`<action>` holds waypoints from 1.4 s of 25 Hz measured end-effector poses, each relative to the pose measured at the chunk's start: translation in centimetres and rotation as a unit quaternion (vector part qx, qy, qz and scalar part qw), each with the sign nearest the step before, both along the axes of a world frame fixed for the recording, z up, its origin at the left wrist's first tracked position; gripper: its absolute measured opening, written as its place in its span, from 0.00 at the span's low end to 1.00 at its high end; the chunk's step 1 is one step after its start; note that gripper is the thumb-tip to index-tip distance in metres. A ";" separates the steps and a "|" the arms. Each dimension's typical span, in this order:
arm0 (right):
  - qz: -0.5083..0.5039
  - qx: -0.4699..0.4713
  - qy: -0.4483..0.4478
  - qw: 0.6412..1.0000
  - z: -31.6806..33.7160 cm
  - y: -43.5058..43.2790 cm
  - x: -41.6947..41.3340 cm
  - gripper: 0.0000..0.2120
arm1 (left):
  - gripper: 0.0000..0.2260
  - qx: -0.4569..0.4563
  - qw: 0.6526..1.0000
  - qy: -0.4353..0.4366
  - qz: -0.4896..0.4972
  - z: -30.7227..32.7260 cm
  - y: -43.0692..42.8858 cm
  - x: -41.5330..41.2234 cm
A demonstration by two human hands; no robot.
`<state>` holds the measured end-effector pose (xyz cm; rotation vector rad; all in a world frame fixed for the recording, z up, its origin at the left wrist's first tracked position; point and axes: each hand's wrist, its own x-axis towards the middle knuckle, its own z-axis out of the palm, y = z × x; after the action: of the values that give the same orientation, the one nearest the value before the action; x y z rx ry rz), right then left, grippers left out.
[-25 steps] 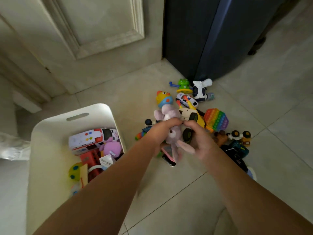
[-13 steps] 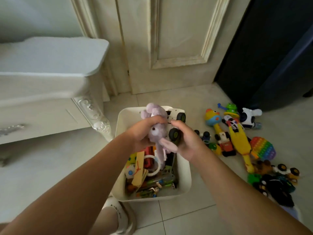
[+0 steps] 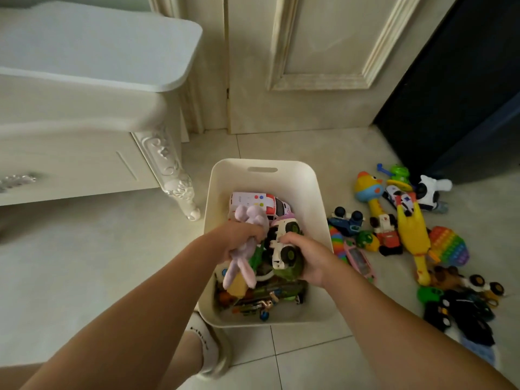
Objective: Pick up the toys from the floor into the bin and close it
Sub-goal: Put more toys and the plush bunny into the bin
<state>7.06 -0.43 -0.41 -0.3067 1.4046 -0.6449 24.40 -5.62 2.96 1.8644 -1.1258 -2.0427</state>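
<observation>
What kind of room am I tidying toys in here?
Probably a room at home: a tiled floor, a panelled door, ornate white furniture, and toys spread beside an open bin.

In the middle of the frame, both hands are over the white bin [image 3: 308,192], which sits on the tile floor [image 3: 84,277] and has lots of toys in it. The left hand [image 3: 239,237] squeezes a purple bunny [image 3: 242,266] whose legs hang down, and the right hand [image 3: 306,257] grips a white toy truck [image 3: 282,243] with big black wheels. At the right of the frame, more toys lie on the floor, like a yellow chicken [image 3: 412,235] and a rainbow pop toy [image 3: 448,246], and a white cabinet [image 3: 84,108] fills the upper left.
</observation>
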 end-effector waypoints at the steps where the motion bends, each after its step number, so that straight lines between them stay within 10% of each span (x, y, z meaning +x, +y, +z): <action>1: 0.012 -0.004 0.043 0.999 -0.3 0.0 -0.1 0.21 | 0.18 -0.010 1.000 -0.012 0.004 0.0 -0.1 0.2; 6: 0.256 -0.079 0.261 0.927 -0.3 0.7 -0.8 0.28 | 0.14 -0.030 0.999 -0.013 0.032 0.6 -0.7 1.8; 12: 0.617 -0.129 0.417 0.655 -1.7 2.3 0.8 0.48 | 0.20 -0.011 0.997 0.030 0.064 0.9 -0.3 3.5; 24: 0.659 -0.229 0.504 0.509 -2.9 4.0 1.9 0.24 | 0.09 0.015 0.993 0.077 0.084 1.1 -0.1 3.5; 29: 0.639 -0.135 0.441 0.616 -2.0 3.3 1.6 0.19 | 0.10 0.031 0.994 0.085 0.062 0.8 0.4 3.5; 31: 0.466 -0.143 0.376 0.788 0.1 1.7 2.6 0.19 | 0.10 0.051 0.993 0.097 0.044 0.9 0.8 3.2; 33: 0.238 -0.079 0.128 0.959 2.2 0.6 4.1 0.17 | 0.09 0.072 0.990 0.113 0.041 1.0 1.3 3.1; 35: 0.157 -0.033 -0.059 0.985 2.5 0.8 4.8 0.17 | 0.12 0.087 0.987 0.130 0.033 0.8 1.6 3.3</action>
<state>11.82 0.36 2.05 -0.5222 1.1916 -0.4414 27.70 -4.06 3.79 1.6180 -0.8335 -2.3267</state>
